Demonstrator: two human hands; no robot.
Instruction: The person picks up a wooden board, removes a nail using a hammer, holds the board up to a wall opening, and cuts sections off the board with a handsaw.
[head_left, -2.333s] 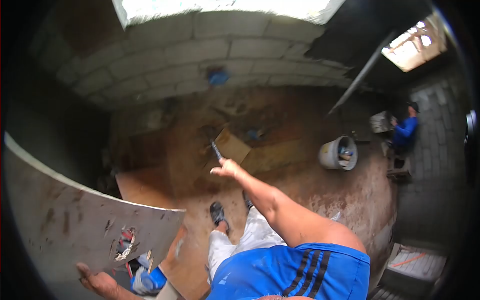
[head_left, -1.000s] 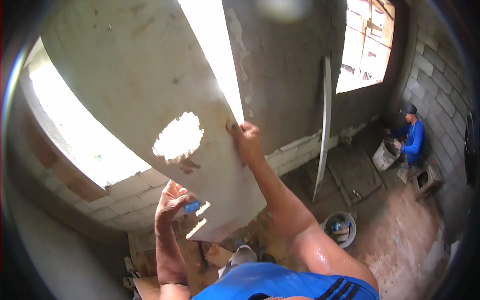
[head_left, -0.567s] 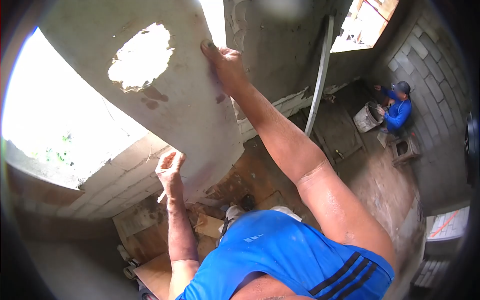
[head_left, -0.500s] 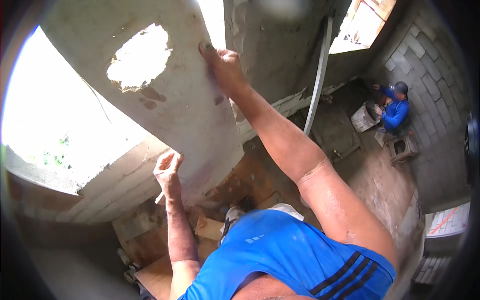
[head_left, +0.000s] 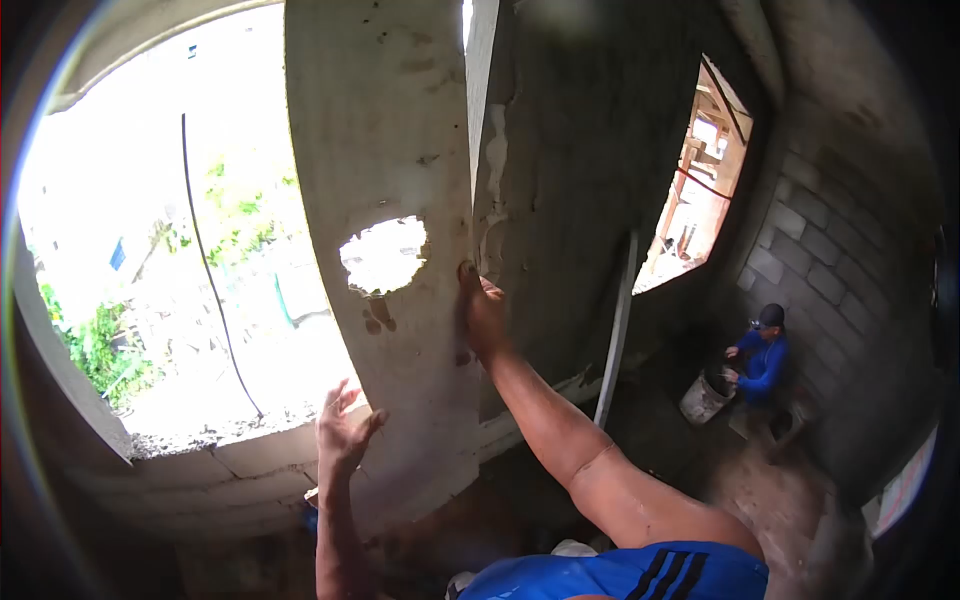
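Observation:
A tall pale board (head_left: 410, 150), perhaps plywood, stands upright before me with a ragged hole through its middle. Dark smudges mark its face below the hole. My right hand (head_left: 486, 312) grips the board's right edge, thumb on the near face and the other fingers hidden behind. Close to the board's lower left edge, my left hand (head_left: 345, 432) is raised with its fingers apart and nothing in it. I cannot tell whether its thumb touches the board.
Left of the board is a wide bright opening (head_left: 240, 300) above a block sill (head_left: 230, 455). A pole (head_left: 617, 335) leans on the dark wall at right. Beyond it, a person in blue (head_left: 765, 362) crouches by a bucket (head_left: 707, 396) near a block wall (head_left: 815, 235).
My view has tipped upward, so board and hands sit lower in it. The left hand's fingers have spread from a curled pose. My right hand keeps its grip on the board's edge.

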